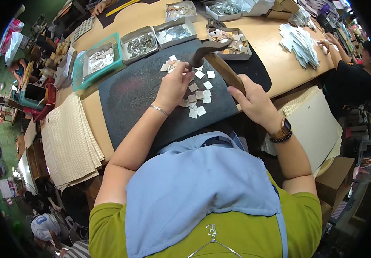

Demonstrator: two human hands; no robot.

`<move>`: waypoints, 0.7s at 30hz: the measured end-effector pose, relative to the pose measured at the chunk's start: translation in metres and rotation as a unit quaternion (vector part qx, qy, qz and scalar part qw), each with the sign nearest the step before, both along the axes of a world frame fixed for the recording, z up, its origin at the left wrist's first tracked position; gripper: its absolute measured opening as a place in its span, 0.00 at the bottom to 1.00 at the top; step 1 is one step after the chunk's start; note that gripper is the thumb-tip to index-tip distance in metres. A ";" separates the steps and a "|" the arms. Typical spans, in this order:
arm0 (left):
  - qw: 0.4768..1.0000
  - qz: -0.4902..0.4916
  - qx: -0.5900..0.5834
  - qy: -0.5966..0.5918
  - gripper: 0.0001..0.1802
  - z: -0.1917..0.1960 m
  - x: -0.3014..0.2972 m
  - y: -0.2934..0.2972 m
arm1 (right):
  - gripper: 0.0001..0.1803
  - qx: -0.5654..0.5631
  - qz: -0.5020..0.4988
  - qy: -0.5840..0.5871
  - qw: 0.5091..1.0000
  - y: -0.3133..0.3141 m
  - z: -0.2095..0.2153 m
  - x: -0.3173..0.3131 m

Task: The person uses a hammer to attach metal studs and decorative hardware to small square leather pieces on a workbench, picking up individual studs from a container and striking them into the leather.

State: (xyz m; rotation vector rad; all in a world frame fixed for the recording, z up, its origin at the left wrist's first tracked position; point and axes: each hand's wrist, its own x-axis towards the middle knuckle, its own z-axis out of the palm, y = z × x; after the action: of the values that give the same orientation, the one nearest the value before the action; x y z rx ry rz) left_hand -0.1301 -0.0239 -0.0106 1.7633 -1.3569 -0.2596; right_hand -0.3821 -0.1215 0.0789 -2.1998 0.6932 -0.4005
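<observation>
My right hand (258, 105) is wrapped round the wooden handle of a hammer (226, 71). Its dark curved metal head is raised over the mat, close to my left fingertips. My left hand (176, 88) is above the dark mat (129, 103), with thumb and fingers pinched together; whatever they hold is hidden by the fingers and the hammer head. Around that hand lie several small pale square pieces (199, 95), some overlapping, spread across the mat's right half.
Beyond the mat stand a teal basket (78, 73) of white pieces, trays of small metal parts (141, 44) and a box of leather-like scraps (237, 42). Cream sheets (69, 137) are stacked at left, pale sheets (312, 124) at right. A co-worker (349, 77) sits at far right near grey strips (299, 45).
</observation>
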 end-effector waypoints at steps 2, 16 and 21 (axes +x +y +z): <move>0.999 0.024 0.029 -0.019 0.10 0.000 0.004 0.000 | 0.17 0.025 -0.024 -0.031 0.999 0.003 -0.016 -0.004; 0.929 -0.034 0.041 0.365 0.08 -0.009 0.016 0.016 | 0.18 -0.017 -0.010 0.070 0.997 0.022 -0.049 -0.014; 0.894 -0.013 -0.038 0.447 0.08 -0.010 0.028 0.016 | 0.18 -0.014 -0.011 0.058 0.998 0.021 -0.056 -0.016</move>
State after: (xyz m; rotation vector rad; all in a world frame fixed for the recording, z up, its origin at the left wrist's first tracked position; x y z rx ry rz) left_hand -0.1019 -0.0077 -0.0206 1.2735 -0.6923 -0.8947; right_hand -0.3983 -0.1006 0.0225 -2.2573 0.7805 -0.2963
